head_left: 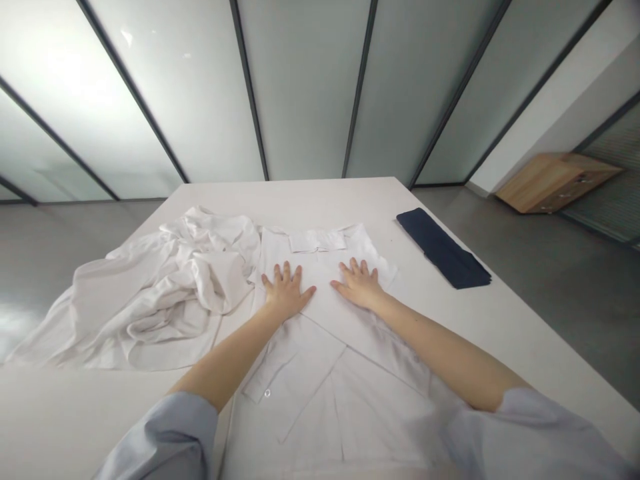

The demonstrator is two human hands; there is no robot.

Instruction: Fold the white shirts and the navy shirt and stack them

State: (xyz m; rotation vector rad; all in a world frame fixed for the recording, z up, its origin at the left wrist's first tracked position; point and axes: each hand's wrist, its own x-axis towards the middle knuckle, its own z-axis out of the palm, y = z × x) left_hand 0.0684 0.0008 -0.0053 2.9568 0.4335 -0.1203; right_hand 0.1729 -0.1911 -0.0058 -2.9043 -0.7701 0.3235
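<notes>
A white garment [320, 380] lies spread flat on the white table, its sleeves laid across its body and a small button near the left cuff. My left hand [287, 292] rests flat on the upper part of the cloth, fingers spread. To its right, my right hand [358, 285] also lies on the cloth with its fingers apart. Neither hand holds anything. Beyond both hands is the garment's collar [318, 241].
A crumpled pile of white cloth [170, 287] covers the table's left side and hangs over its edge. Folded dark blue cloth [443, 248] lies near the right edge of the table [310, 200]. A wooden cabinet [555, 181] stands beyond, at the right.
</notes>
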